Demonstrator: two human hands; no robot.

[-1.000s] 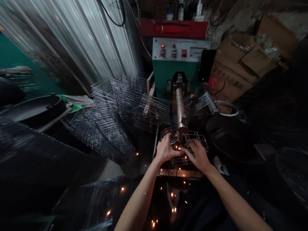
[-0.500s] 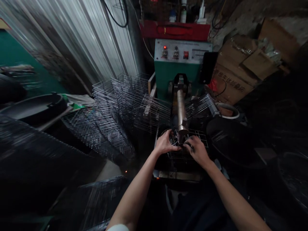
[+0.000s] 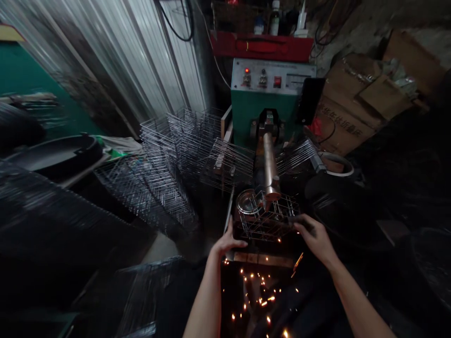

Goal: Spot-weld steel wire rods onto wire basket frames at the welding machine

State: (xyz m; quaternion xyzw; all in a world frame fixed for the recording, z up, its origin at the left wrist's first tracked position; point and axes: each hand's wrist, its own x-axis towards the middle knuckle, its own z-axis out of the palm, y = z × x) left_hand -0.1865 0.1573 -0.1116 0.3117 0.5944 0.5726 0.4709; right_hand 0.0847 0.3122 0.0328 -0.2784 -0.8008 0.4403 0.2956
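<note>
A wire frame (image 3: 262, 225) sits beneath the cylindrical metal arm (image 3: 270, 166) of the green machine (image 3: 243, 105). My left hand (image 3: 226, 241) is at the frame's lower left, thumb and fingers spread, holding nothing. At the frame's right side, my right hand (image 3: 315, 237) has its fingers pinched together; what they hold, if anything, is too dark to tell. A round metal dish (image 3: 248, 202) lies left of the arm's tip. Bright sparks (image 3: 262, 300) fall below the frame, between my forearms.
Wire racks (image 3: 165, 164) are stacked to the left, near a black pan-like object (image 3: 59, 155). Cardboard boxes (image 3: 348, 112) stand at the right, behind a round rim (image 3: 338, 164). A red shelf (image 3: 260, 46) holds bottles above the machine.
Both hands have moved apart from the arm's tip, left hand down-left and right hand right and down. The wire frame and dish show more fully. Many more sparks have appeared.
</note>
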